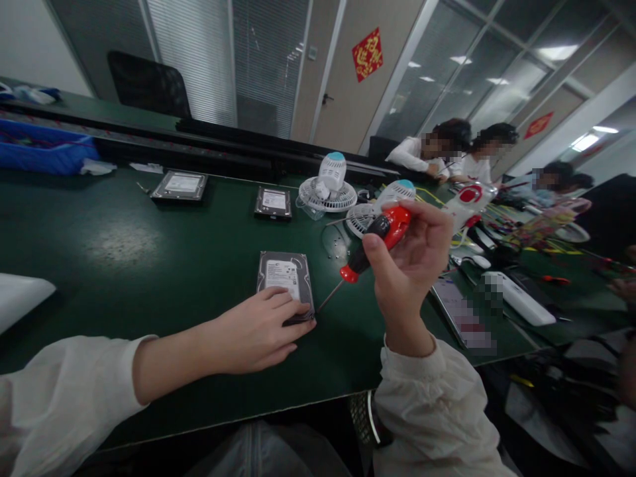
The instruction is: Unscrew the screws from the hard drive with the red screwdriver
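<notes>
On a green workbench (124, 258), our flat left hand (258, 334) steadies a hard drive (284, 273); our right hand (412, 262) clasps the screwdriver (383, 230).

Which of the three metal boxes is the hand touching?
The nearest hard drive: the left hand rests on its near edge, and the screwdriver tip points at it. The middle drive and the far-left drive lie farther back, untouched.

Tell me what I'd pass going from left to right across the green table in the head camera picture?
Blue bag → lone hard drive → left hand resting on a nearer hard drive → white fan → right hand gripping a red-and-black screwdriver → long white device.
</notes>
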`<state>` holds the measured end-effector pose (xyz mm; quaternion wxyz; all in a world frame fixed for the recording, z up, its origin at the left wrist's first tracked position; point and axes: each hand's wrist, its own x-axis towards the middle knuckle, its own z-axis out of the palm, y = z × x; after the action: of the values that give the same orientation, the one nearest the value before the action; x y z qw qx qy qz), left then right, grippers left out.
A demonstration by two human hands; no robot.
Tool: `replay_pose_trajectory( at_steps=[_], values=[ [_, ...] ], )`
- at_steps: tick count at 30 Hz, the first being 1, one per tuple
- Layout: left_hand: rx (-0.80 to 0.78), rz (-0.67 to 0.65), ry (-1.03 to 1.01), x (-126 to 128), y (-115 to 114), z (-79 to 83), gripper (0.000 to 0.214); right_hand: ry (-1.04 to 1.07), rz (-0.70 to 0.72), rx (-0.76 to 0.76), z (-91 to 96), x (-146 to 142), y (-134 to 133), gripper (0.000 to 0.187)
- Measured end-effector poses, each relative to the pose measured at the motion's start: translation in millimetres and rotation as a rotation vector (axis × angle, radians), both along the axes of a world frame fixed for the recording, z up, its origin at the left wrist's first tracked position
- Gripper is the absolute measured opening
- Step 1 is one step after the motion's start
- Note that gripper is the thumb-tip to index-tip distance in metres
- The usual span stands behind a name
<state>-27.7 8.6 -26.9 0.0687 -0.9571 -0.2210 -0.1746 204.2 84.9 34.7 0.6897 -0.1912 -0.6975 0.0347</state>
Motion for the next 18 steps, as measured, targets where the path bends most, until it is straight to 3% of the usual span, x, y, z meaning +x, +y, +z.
replay_pose_trajectory(
  at_steps=[3, 9, 14, 18],
  values=[
    [0.0, -0.003, 0.001, 0.2, 0.0, 1.4, 0.039, 0.009, -0.017, 0.02, 1.2, 0.5, 0.2, 0.044],
    [0.003, -0.004, 0.014, 0.2, 0.2, 1.3, 0.039, -0.011, 0.142, -0.041, -1.7, 0.8, 0.1, 0.04],
    [-0.013, 0.002, 0.015, 0.2, 0.2, -0.1, 0.04, -0.008, 0.083, -0.045, 2.6, -4.9, -5.9, 0.046],
    [-0.017, 0.004, 0.016, 0.1, -0.1, 0.5, 0.04, 0.016, 0.149, -0.065, 1.5, -5.6, -4.9, 0.034]
  ],
)
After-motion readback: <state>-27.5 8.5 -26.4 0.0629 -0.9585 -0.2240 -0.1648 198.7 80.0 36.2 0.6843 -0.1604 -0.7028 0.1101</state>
